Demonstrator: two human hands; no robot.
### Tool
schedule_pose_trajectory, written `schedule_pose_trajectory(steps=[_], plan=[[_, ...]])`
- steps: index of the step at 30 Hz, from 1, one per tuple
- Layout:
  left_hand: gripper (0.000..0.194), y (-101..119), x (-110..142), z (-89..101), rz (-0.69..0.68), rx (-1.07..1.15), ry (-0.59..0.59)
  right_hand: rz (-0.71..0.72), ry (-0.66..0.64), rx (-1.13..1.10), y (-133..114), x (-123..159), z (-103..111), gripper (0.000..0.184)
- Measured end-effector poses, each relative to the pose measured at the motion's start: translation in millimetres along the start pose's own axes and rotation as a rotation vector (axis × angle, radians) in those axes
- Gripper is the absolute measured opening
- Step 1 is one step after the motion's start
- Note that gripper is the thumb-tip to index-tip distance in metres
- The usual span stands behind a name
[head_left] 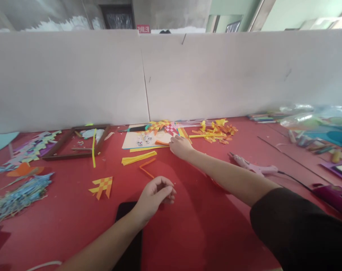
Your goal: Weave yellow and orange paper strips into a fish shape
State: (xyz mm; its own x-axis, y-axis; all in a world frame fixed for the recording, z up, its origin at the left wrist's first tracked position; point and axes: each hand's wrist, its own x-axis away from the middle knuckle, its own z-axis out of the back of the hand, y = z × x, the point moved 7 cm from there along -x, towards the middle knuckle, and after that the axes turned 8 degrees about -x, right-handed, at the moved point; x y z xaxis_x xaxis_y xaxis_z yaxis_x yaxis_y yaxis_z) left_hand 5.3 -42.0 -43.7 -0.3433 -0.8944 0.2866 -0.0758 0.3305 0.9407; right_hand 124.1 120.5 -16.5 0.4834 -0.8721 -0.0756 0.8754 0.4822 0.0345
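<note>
My left hand rests on the red table with its fingers curled in and the thumb against the fingertips; I see nothing in it. Its wrist lies over a black phone. My right hand is stretched forward to the sheet of cream paper. Its fingertips are at an orange strip and close to a pink-and-white woven paper piece; the fingers are hidden behind the back of the hand. A bent orange strip lies between my two hands.
An orange-yellow woven arrow, yellow strips, a wooden frame, shredded blue paper and woven strips lie on the left. Paper scraps, a pink glue gun with its cord, pens and plastic bags lie on the right. A white partition closes off the back.
</note>
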Motion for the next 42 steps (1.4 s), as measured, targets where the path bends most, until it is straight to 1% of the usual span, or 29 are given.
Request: schedule_pose_trajectory(steps=[6,11,14,16,18,20,22,24,25,26,28,29,30,31,32,33,34,35,38,40,42], plan=[[0.042,1,0,-2.1,0.003,-0.001,-0.010,-0.033,-0.001,0.002,5,0,-4,0.031],[0.040,1,0,-1.1,-0.013,0.007,-0.012,-0.085,0.023,-0.071,16,-2,-5,0.031],[0.039,1,0,-0.2,-0.018,0.013,-0.008,-0.083,0.071,-0.143,24,-2,-1,0.031],[0.039,0,-1,0.1,-0.019,0.023,-0.005,-0.047,0.137,-0.194,25,2,8,0.028],[0.039,1,-1,0.5,-0.019,0.043,0.000,0.029,0.226,-0.248,19,10,22,0.023],[0.043,3,-1,1.1,-0.019,0.079,0.008,0.167,0.300,-0.308,4,23,37,0.029],[0.051,5,-2,0.9,-0.010,0.135,0.003,0.368,0.323,-0.370,-19,39,49,0.034],[0.063,5,-2,0.8,0.015,0.203,0.006,0.572,0.320,-0.422,-44,59,57,0.032],[0.065,4,-1,2.1,0.025,0.222,0.029,0.648,0.322,-0.443,-54,68,59,0.029],[0.064,3,-1,4.8,0.028,0.225,0.070,0.706,0.331,-0.463,-62,75,60,0.026],[0.057,1,-1,11.0,0.024,0.201,0.166,0.780,0.359,-0.497,-71,86,58,0.023],[0.054,0,-1,13.6,0.018,0.184,0.204,0.793,0.373,-0.511,-72,87,56,0.023],[0.052,-1,-1,15.2,0.016,0.176,0.227,0.762,0.383,-0.512,-70,85,52,0.024],[0.049,-2,-1,16.0,0.019,0.175,0.238,0.690,0.391,-0.499,-65,80,47,0.026],[0.047,-2,-1,16.8,0.020,0.177,0.250,0.585,0.394,-0.473,-56,72,42,0.029],[0.045,-2,0,17.5,0.020,0.182,0.259,0.441,0.392,-0.429,-44,61,36,0.031],[0.043,-2,0,17.8,0.019,0.190,0.266,0.330,0.392,-0.392,-31,51,31,0.031],[0.043,-1,0,17.9,0.015,0.200,0.271,0.256,0.387,-0.363,-20,42,27,0.030],[0.042,2,2,17.6,-0.001,0.233,0.281,0.145,0.331,-0.272,3,18,15,0.025],[0.042,4,3,16.9,-0.005,0.251,0.277,0.120,0.274,-0.208,10,8,7,0.021],[0.041,5,3,16.3,-0.003,0.266,0.267,0.114,0.228,-0.156,12,4,2,0.023]])
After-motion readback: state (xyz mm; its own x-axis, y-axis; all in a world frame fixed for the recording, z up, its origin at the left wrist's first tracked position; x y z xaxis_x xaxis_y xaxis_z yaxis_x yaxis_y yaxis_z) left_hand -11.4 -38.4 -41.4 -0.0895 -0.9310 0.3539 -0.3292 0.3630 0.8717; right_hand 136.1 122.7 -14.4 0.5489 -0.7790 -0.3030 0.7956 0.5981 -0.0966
